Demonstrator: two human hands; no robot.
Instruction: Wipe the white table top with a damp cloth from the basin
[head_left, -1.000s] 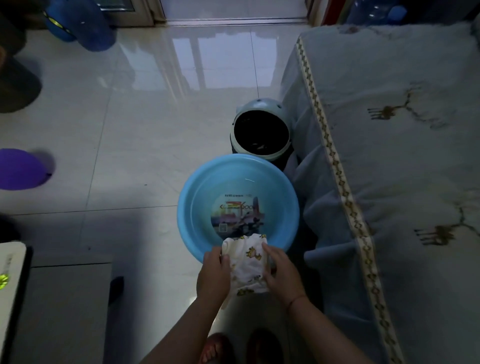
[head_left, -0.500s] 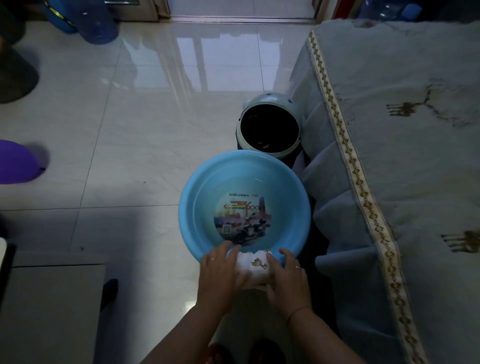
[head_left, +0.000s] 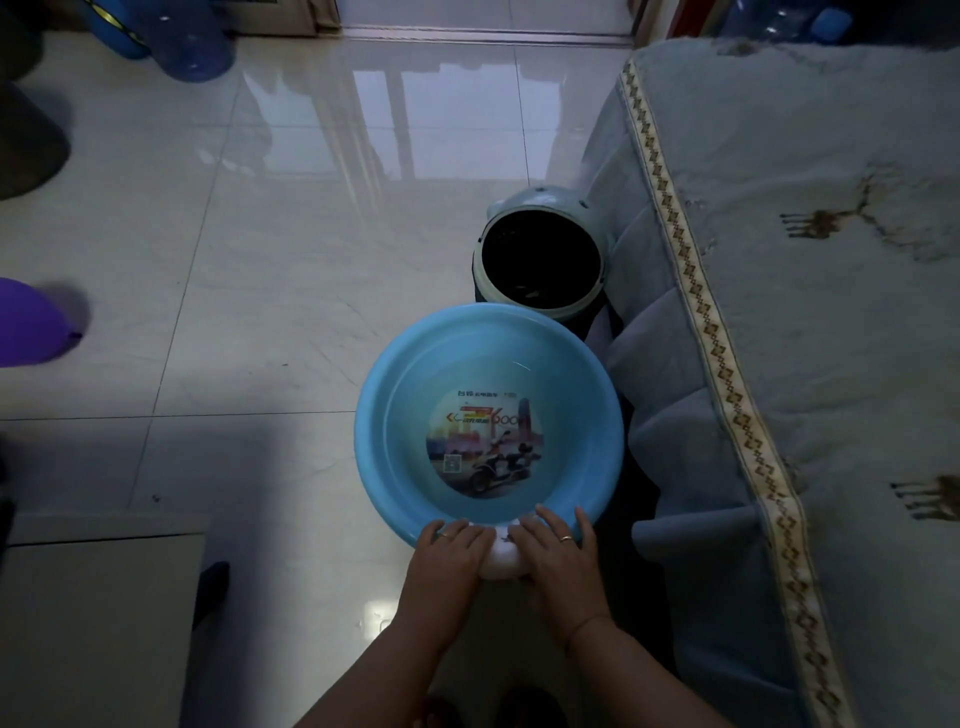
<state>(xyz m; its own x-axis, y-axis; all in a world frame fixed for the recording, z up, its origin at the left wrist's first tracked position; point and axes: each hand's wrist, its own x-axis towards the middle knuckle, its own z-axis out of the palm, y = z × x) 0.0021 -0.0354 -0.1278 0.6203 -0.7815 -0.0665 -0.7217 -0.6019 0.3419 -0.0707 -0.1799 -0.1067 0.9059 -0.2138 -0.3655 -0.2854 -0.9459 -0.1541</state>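
Because the wringing is best done where drips fall harmlessly, everything sits low on the tiled floor, which fills the view from 9 o'clock round to 12. A large piece of furniture under a blue-grey cover takes the whole side from 1 to 5 o'clock, its patterned trim running down the edge. A grey cabinet top lies at 7 o'clock. No white counter shows here, so the wiping itself is not yet begun.

The blue basin stands at the centre, just beside the draped cover, near enough to reach from a crouch. A glint on its wall suggests shallow water, though I cannot be sure. A pale-blue bin with a dark mouth sits at the basin's 12 o'clock, touching or nearly so. A purple balloon lies well apart at 9 o'clock.

At the basin's 6 o'clock rim the left hand and right hand are drawn together, fingers folded over the white cloth, bunched into a wad between them. Holding it over the rim probably lets squeezed water run back in, leaving the cloth damp, not dripping.
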